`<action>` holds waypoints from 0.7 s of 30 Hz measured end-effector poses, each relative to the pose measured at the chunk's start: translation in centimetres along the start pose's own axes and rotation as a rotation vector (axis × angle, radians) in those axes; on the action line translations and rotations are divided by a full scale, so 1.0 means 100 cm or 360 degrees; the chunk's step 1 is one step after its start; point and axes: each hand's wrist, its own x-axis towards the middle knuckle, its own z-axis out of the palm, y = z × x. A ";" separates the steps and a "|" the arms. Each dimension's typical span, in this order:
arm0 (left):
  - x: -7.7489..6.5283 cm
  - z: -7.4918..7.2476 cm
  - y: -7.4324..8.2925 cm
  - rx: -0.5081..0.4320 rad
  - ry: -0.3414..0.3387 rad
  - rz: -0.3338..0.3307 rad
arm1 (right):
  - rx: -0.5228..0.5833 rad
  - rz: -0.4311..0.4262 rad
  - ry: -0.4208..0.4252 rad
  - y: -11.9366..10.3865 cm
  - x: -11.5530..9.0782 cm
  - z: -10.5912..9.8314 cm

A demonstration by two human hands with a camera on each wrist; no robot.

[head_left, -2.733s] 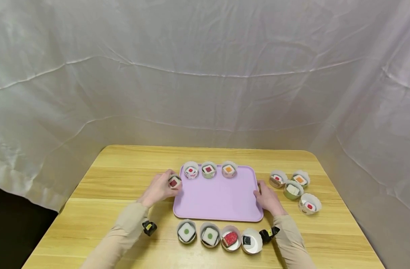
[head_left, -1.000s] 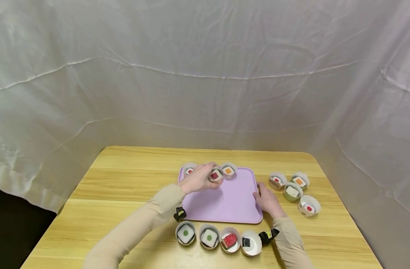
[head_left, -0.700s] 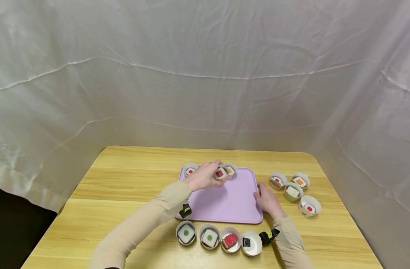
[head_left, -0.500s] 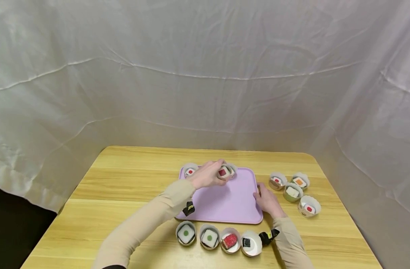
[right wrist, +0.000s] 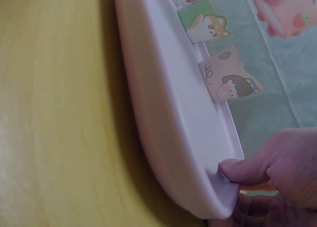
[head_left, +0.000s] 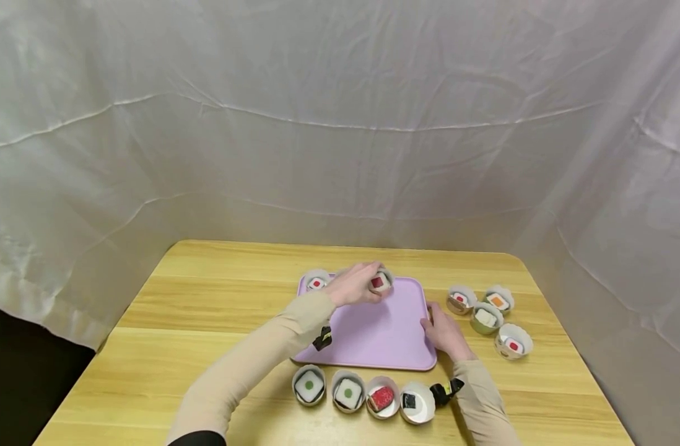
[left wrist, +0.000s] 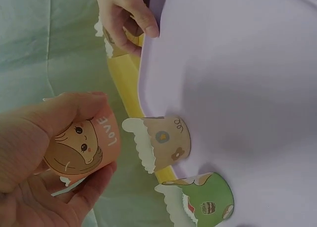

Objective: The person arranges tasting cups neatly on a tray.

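My left hand point(head_left: 355, 285) pinches a pink paper cup point(left wrist: 94, 148) printed with a cartoon face and "LOVE"; in the head view a white sushi-like piece with a dark red square point(head_left: 378, 282) shows inside. Hand and cup are held up over the back of the lilac tray point(head_left: 381, 337). In the left wrist view a beige cup point(left wrist: 166, 140) and a green cup point(left wrist: 215, 200) stand on the tray below. My right hand point(head_left: 444, 331) grips the tray's right edge, its thumb point(right wrist: 237, 170) on top of the rim.
A cup with a red-dotted piece point(head_left: 316, 282) stands at the tray's back left corner. Along the tray's front a row of several cups, one with a red roll point(head_left: 381, 399), lines the table. Several more, including one with an orange square point(head_left: 497, 301), cluster at the right.
My left hand has carried the pink cup from beside the tray's left edge rightward over the tray's back, past the green cup to over the beige one. The right hand keeps its grip.
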 end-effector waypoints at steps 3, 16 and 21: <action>0.006 0.001 0.002 0.0008 -0.0019 0.0008 | -0.0006 0.0004 -0.0003 0.000 0.000 0.000; 0.029 0.015 0.012 0.0126 -0.0115 0.0183 | 0.0019 0.0015 -0.0013 0.002 -0.001 0.000; 0.037 0.023 0.017 0.0246 -0.0143 0.0222 | 0.0024 0.0009 -0.0010 0.003 -0.002 0.000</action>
